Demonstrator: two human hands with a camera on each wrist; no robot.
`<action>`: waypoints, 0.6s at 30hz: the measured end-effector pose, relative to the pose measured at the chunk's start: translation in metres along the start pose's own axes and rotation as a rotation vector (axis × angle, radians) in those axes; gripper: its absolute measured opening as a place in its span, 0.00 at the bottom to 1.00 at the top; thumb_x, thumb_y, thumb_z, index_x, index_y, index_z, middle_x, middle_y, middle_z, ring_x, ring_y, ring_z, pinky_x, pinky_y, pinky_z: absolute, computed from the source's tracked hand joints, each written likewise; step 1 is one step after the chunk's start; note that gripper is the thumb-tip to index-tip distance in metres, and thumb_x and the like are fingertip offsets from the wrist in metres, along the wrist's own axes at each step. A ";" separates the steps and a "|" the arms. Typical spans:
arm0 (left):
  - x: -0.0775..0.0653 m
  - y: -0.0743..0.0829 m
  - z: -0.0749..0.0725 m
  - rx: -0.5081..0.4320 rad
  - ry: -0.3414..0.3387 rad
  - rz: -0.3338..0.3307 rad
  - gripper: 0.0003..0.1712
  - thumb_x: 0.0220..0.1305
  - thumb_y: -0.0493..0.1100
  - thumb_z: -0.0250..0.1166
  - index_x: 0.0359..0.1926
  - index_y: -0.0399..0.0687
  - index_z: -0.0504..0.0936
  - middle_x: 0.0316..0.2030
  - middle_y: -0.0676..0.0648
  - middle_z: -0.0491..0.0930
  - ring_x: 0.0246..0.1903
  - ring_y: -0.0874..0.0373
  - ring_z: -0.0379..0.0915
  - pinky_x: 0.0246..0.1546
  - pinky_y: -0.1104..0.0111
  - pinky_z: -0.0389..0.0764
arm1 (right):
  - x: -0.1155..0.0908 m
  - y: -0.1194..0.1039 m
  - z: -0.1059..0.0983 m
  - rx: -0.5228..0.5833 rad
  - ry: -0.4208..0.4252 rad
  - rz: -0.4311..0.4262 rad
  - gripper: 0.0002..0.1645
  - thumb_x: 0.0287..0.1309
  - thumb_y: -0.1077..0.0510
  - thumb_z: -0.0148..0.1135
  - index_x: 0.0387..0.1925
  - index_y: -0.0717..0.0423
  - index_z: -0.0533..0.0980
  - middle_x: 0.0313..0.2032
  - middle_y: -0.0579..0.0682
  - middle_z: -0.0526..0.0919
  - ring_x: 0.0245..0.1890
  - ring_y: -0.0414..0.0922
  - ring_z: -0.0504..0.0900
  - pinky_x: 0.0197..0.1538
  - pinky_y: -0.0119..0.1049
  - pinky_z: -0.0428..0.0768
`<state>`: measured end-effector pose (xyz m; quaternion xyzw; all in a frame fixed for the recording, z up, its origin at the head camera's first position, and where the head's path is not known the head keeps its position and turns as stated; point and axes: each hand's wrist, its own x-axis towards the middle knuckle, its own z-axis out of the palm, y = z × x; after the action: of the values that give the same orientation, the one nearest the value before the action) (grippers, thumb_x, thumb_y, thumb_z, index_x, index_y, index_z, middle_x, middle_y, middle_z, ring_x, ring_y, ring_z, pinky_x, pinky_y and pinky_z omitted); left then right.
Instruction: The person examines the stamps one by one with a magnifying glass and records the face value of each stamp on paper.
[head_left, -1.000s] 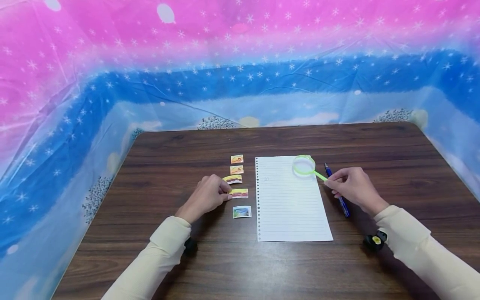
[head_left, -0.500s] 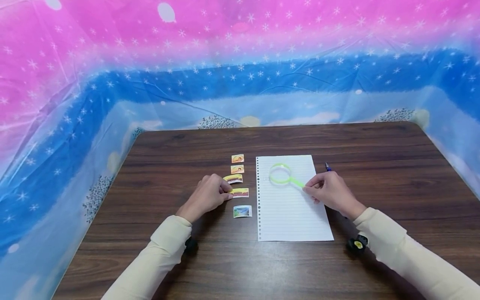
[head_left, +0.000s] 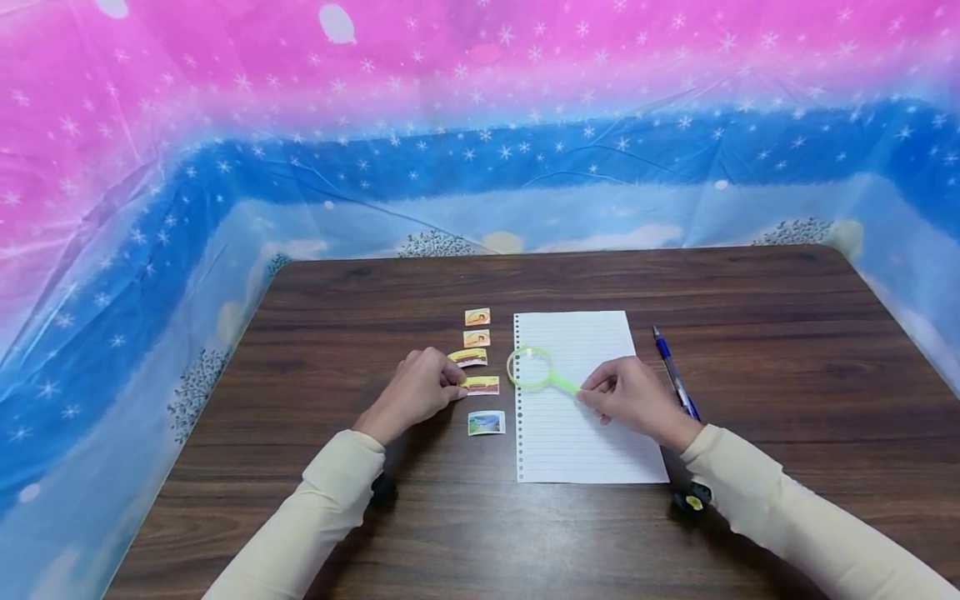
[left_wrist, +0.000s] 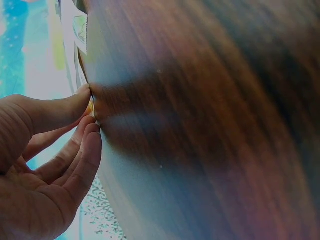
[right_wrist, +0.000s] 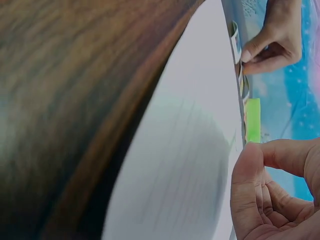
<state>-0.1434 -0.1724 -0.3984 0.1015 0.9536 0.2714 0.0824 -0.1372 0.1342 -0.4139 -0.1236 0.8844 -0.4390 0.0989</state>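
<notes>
My left hand [head_left: 414,393] pinches the left end of a yellow and dark red postage stamp [head_left: 482,386] lying on the table. Another yellow stamp [head_left: 469,358] lies just beyond it, partly behind the fingers. Two small orange stamps [head_left: 477,317] are farther up the same column, and a blue-green landscape stamp [head_left: 486,423] is nearest me. My right hand [head_left: 633,402] holds a green magnifying glass [head_left: 564,383] by its handle between thumb and fingers. The lens is over the left edge of a lined sheet of paper [head_left: 585,450], close to the stamps. In the right wrist view the green handle [right_wrist: 253,120] shows above the thumb.
A blue pen [head_left: 675,371] lies right of the paper, beside my right forearm. The dark wooden table [head_left: 360,308] ends at a far edge against a pink and blue snowflake cloth [head_left: 450,167]. Both wrists carry small dark devices.
My right hand has carried the magnifying glass leftward and slightly nearer, from the paper's upper right to its left edge. The pen is uncovered again. My left hand has stayed at the stamp.
</notes>
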 end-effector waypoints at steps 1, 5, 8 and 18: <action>0.000 0.000 0.000 -0.001 0.001 0.002 0.06 0.61 0.37 0.74 0.40 0.45 0.92 0.34 0.50 0.87 0.32 0.61 0.80 0.35 0.64 0.82 | 0.000 -0.001 0.002 0.006 -0.004 0.003 0.04 0.60 0.64 0.69 0.32 0.63 0.84 0.23 0.49 0.84 0.19 0.42 0.81 0.22 0.35 0.78; 0.000 0.000 0.000 -0.005 0.001 0.007 0.05 0.61 0.37 0.74 0.39 0.45 0.92 0.33 0.50 0.87 0.32 0.61 0.81 0.35 0.64 0.82 | 0.001 -0.003 0.009 0.034 -0.021 0.001 0.03 0.60 0.65 0.68 0.32 0.64 0.84 0.22 0.50 0.84 0.19 0.42 0.80 0.23 0.34 0.79; -0.001 0.000 0.000 -0.004 -0.001 0.008 0.05 0.61 0.37 0.74 0.39 0.45 0.92 0.33 0.50 0.87 0.32 0.61 0.81 0.35 0.64 0.82 | 0.001 -0.005 0.013 0.038 -0.027 -0.005 0.03 0.60 0.65 0.68 0.31 0.63 0.84 0.22 0.49 0.84 0.18 0.42 0.80 0.23 0.34 0.78; -0.002 0.000 -0.001 -0.009 0.001 0.005 0.05 0.62 0.37 0.74 0.40 0.45 0.92 0.34 0.50 0.87 0.32 0.61 0.81 0.35 0.64 0.82 | 0.003 -0.014 0.026 0.036 -0.062 -0.035 0.03 0.60 0.64 0.69 0.30 0.61 0.84 0.21 0.48 0.83 0.18 0.42 0.80 0.25 0.34 0.78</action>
<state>-0.1417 -0.1729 -0.3973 0.1032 0.9521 0.2761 0.0817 -0.1310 0.1055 -0.4184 -0.1507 0.8706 -0.4526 0.1206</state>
